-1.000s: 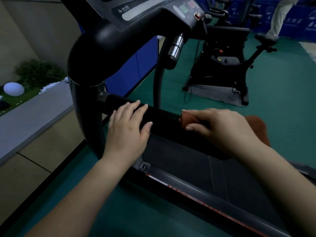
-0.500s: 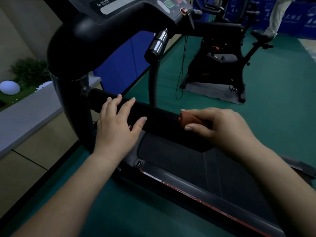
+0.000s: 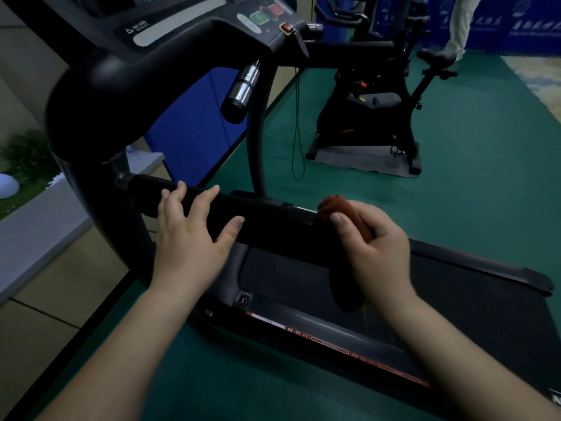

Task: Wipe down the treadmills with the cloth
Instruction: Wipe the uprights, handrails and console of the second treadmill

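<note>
The treadmill [image 3: 303, 268] is black with a red-orange stripe along its side rail, the cloth [image 3: 337, 205] rust-brown, the floor [image 3: 455, 192] green.

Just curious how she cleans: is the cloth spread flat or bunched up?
Bunched up. The cloth is wadded inside the right hand, only a reddish-brown lump poking past the fingers against the handrail.

A dark green floor mat [image 3: 473, 189] carries a black treadmill [image 3: 455, 302], its deck lying flat along the near side, while farther back an exercise bike [image 3: 370, 110] stands on a grey pad [image 3: 358, 161] laid directly on the same green surface.
</note>
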`<move>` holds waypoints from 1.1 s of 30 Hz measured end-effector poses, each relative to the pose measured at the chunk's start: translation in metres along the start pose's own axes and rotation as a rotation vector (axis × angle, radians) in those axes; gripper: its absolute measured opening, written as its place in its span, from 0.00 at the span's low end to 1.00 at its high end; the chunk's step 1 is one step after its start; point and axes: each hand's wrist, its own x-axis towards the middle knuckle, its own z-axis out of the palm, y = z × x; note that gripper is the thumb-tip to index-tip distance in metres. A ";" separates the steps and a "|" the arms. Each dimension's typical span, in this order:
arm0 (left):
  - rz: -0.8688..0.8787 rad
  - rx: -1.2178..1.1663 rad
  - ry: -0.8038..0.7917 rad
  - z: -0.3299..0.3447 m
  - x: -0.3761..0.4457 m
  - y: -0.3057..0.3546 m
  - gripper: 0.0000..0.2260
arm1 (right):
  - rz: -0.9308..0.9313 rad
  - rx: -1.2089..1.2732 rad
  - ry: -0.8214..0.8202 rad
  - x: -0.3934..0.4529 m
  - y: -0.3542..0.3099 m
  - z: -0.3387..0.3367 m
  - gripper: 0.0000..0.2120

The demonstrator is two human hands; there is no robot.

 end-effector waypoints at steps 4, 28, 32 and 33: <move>0.005 0.025 -0.004 0.001 0.001 0.000 0.28 | 0.074 0.128 0.305 -0.004 0.003 0.023 0.11; 0.014 0.013 -0.003 0.005 0.001 0.000 0.27 | -0.094 -0.079 -0.008 -0.013 0.004 -0.008 0.11; 0.013 0.007 -0.008 0.006 0.002 -0.002 0.27 | -0.026 -0.274 -0.225 0.020 -0.012 -0.007 0.06; 0.015 0.002 -0.007 0.006 0.002 -0.002 0.27 | 0.097 -0.278 -0.352 0.034 -0.016 -0.008 0.04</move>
